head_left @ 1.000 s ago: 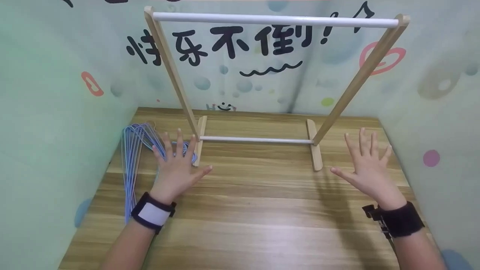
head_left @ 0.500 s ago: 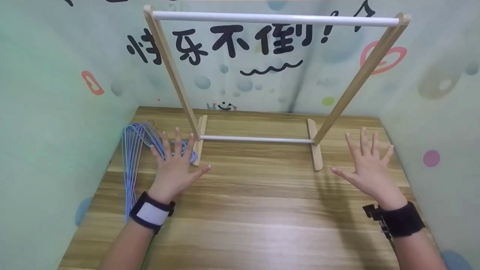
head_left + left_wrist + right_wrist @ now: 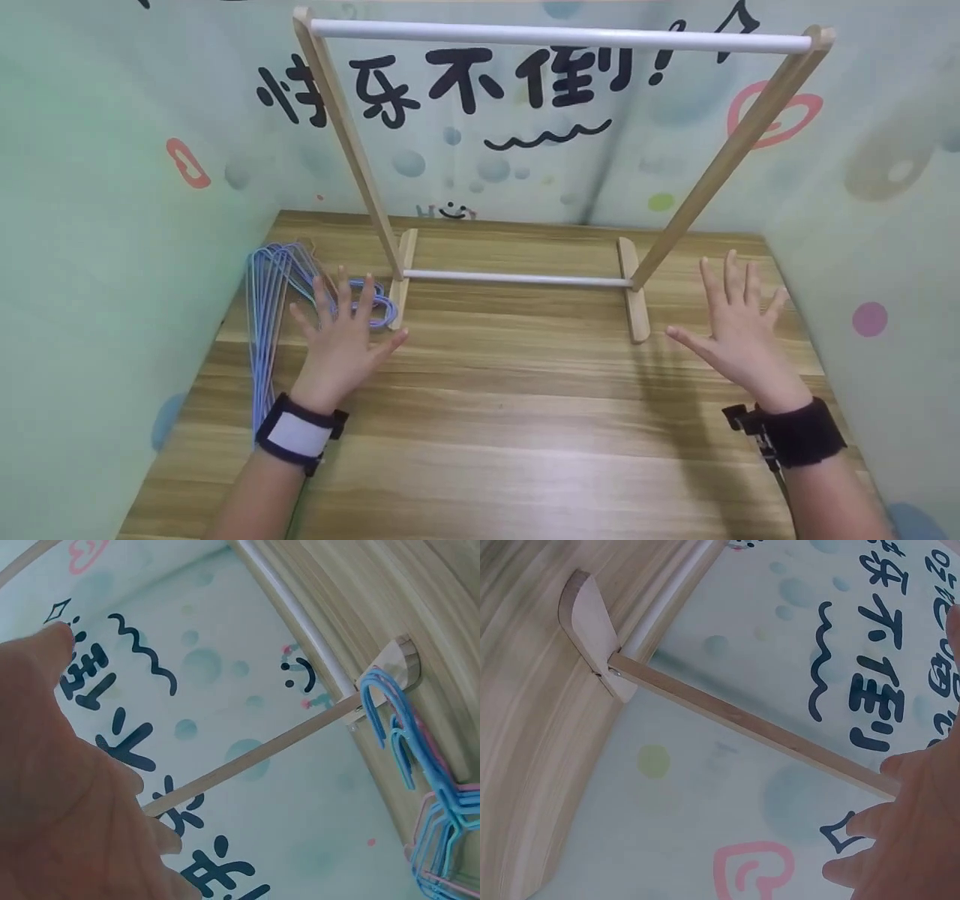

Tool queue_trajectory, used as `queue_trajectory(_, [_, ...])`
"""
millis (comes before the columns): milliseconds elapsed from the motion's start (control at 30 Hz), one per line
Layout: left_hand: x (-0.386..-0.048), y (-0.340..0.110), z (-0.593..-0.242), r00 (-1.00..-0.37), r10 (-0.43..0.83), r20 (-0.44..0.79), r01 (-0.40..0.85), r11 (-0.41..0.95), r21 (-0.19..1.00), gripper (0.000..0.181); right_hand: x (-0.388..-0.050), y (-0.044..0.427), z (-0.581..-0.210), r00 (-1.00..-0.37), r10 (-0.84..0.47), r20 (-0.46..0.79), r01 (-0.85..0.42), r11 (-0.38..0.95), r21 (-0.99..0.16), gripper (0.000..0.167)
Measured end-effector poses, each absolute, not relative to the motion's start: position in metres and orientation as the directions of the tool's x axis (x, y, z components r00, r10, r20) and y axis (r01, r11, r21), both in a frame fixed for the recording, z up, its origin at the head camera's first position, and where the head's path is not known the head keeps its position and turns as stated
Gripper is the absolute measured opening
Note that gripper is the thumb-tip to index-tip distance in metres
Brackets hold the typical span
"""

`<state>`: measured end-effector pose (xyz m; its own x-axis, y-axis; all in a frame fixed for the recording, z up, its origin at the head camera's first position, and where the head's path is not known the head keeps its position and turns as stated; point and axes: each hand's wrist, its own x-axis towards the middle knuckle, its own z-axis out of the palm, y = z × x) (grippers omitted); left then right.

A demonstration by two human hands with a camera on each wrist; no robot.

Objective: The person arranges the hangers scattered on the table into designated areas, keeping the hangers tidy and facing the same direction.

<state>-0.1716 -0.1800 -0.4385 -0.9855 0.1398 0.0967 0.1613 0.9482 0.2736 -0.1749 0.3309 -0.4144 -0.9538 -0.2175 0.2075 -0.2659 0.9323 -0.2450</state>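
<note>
With fingers spread, my left hand [image 3: 337,349] hovers over the table beside a bundle of blue and pink clothes hangers [image 3: 264,322], partly covering them in the head view. Their hooks [image 3: 390,701] show near the rack's foot in the left wrist view. My right hand [image 3: 746,341], also spread and holding nothing, is to the right of the rack. Between and beyond the hands stands a wooden clothes rack with a white top bar [image 3: 555,36], a thin lower bar [image 3: 517,278] and two slanting posts [image 3: 731,157].
The wood-grained table [image 3: 510,420] is enclosed by pale green printed walls [image 3: 90,247] at left, right and back. The rack's right foot [image 3: 634,292] rests on the table near my right hand. Both wrists wear black straps [image 3: 806,433].
My left hand has shifted slightly left and down, uncovering more of the hanger hooks. My right hand stays almost where it was, and the head view has shifted a little.
</note>
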Motion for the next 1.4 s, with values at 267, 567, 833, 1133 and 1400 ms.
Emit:
queue_trajectory(267, [-0.159,-0.208,-0.466,-0.999,-0.021,0.024,-0.01,0.921,0.389,0.099,-0.2,0.323,-0.406,-0.947,-0.157,0.279,-0.273,0.851,-0.448,0.1])
queue_trajectory(567, [-0.144,-0.237,-0.499,-0.982,-0.148,-0.115,-0.185,0.858,0.48,0.097,-0.24,0.316,-0.39,-0.931,-0.029,0.365,-0.316,0.564,-0.763,0.086])
queue_trajectory(833, [-0.131,-0.246,-0.519,-0.982,-0.177,-0.059,-0.182,0.84,0.511,0.064,-0.262,0.308,-0.381,-0.938,0.042,0.345,-0.321,0.275,-0.906,0.072])
queue_trajectory(1133, [-0.126,-0.249,-0.529,-0.972,-0.224,0.076,-0.16,0.86,0.485,0.02,-0.277,0.308,-0.388,-0.934,0.096,0.343,-0.304,0.287,-0.908,0.048])
queue_trajectory(1400, [-0.121,-0.25,-0.53,-0.945,-0.302,0.13,-0.194,0.831,0.522,0.02,-0.286,0.307,-0.391,-0.913,0.116,0.39,-0.325,0.371,-0.87,0.042])
